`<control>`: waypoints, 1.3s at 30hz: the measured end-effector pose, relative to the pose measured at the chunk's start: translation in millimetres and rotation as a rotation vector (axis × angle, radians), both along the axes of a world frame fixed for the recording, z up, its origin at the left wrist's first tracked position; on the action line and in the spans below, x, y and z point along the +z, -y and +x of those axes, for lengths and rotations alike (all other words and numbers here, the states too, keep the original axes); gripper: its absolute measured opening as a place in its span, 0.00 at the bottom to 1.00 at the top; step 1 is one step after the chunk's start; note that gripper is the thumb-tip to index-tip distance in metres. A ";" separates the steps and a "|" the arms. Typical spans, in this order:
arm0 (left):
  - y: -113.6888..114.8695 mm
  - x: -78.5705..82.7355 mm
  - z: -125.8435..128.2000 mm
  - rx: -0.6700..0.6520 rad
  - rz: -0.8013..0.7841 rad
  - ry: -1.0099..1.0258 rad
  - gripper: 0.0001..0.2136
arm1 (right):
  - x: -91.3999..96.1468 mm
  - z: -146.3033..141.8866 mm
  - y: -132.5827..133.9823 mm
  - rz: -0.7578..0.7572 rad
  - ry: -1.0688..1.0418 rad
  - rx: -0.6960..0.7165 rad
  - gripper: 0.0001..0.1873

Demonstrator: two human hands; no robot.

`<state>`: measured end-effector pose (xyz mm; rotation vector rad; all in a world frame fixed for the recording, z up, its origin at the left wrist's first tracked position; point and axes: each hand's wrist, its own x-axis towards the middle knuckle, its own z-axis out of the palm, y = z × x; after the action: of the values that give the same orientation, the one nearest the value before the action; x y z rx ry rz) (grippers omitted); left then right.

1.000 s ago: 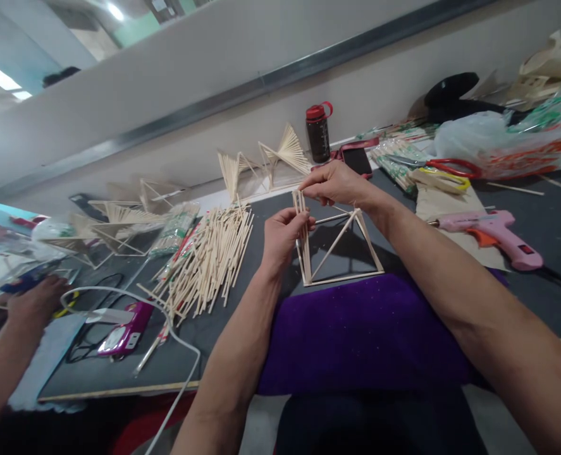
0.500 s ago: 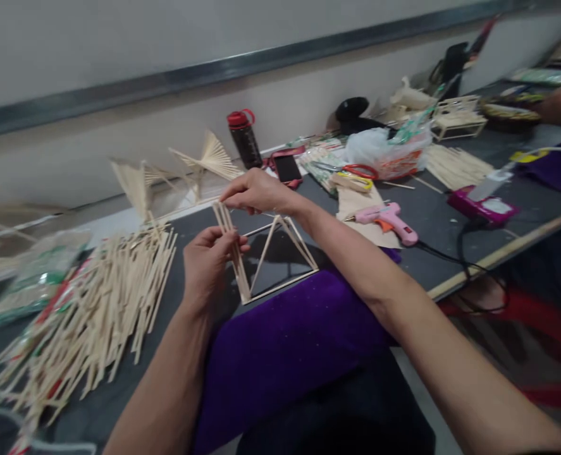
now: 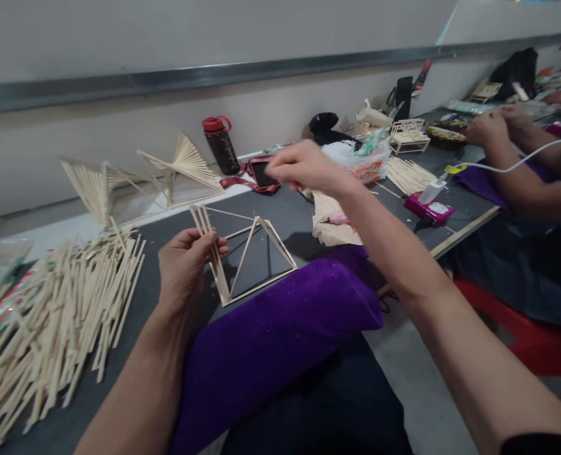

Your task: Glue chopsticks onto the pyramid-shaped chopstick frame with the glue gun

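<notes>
On dark table (image 3: 280,210), left fingers (image 3: 200,245) pinch stick frame (image 3: 219,278); right fingers (image 3: 283,169) curled midair, grip unclear.

Dim light, soft shadows, blurred right hand (image 3: 303,167), stretched edges
</notes>
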<state>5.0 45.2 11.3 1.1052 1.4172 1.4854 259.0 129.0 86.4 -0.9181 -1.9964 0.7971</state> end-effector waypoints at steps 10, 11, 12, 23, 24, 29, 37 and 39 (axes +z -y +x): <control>-1.4 -3.6 0.7 -0.020 0.046 0.042 0.08 | -104.6 175.5 87.2 -0.310 0.195 -0.708 0.16; -1.5 -3.2 1.1 -0.016 0.050 0.043 0.08 | -111.4 177.1 89.5 -0.316 0.208 -0.708 0.18; -1.5 -2.7 1.4 -0.012 0.052 0.042 0.08 | -116.2 176.5 90.1 -0.320 0.218 -0.695 0.19; -3.5 -5.2 0.1 -0.023 0.076 0.043 0.07 | -115.9 166.3 67.5 -0.461 0.286 -0.615 0.17; -3.4 -5.1 0.5 -0.019 0.077 0.043 0.07 | -114.9 166.5 67.5 -0.469 0.301 -0.618 0.16; -2.4 -3.3 1.0 -0.020 0.053 0.049 0.08 | -110.7 160.9 67.3 -0.490 0.399 -0.662 0.20; -4.1 -6.2 -1.6 -0.029 0.062 0.032 0.10 | -106.7 146.6 74.8 -0.365 0.564 -0.823 0.14; -5.0 -7.2 -1.3 -0.024 0.069 0.025 0.10 | -111.1 147.7 84.8 -0.310 0.534 -0.867 0.15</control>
<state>3.7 50.3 4.1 1.1372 1.3402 1.5360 406.6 44.2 -24.7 -2.1478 -1.6132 0.3686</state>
